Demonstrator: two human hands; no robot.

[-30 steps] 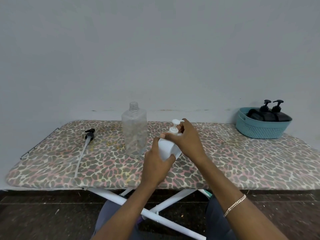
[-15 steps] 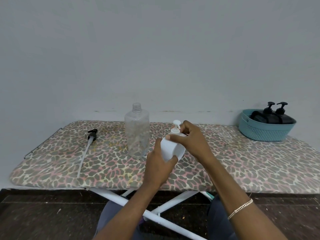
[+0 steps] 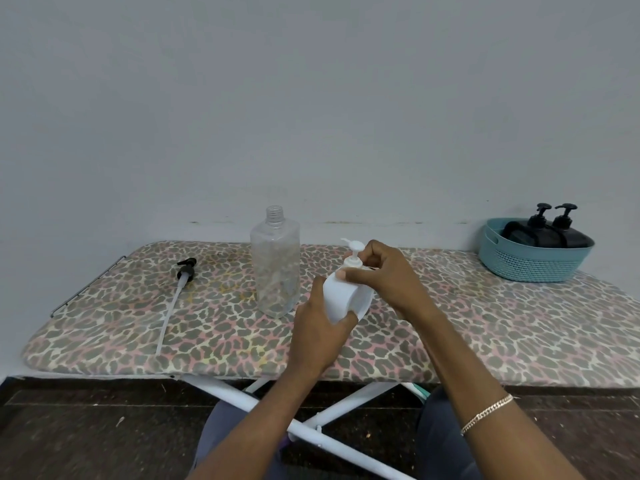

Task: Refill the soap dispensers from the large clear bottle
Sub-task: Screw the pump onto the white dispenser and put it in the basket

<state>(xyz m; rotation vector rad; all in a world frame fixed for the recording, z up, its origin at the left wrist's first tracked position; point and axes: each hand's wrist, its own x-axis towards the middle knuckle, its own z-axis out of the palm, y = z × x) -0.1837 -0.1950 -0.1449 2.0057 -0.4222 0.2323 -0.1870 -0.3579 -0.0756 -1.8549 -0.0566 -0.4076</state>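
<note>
- The white pump dispenser was held in the air over the near half of the ironing board. Its long axis was tilted, with the base toward the person and the pump head pointing up and away.
- The left hand gripped the lower body of the dispenser from below and from the left, fingers wrapped round it.
- The right hand came in from the right. Its thumb and fingers were curled round the pump collar at the neck, which looked like the grip for twisting the pump off.
- The large clear bottle stood upright and uncapped on the board, just left of the dispenser and a little behind it. It was nearer the left hand, which was busy.
- Judgement: once the pump came free, the right hand would have to reach across the dispenser to lift the bottle, or the hands would have to swap roles.
- The level of liquid in the clear bottle could not be told.
- Count: one white dispenser in hand, one clear bottle, and one loose black pump with a long dip tube lying far left on the board.
- Count: one teal basket at the far right, holding two black pump dispensers, well apart from both hands.
</note>
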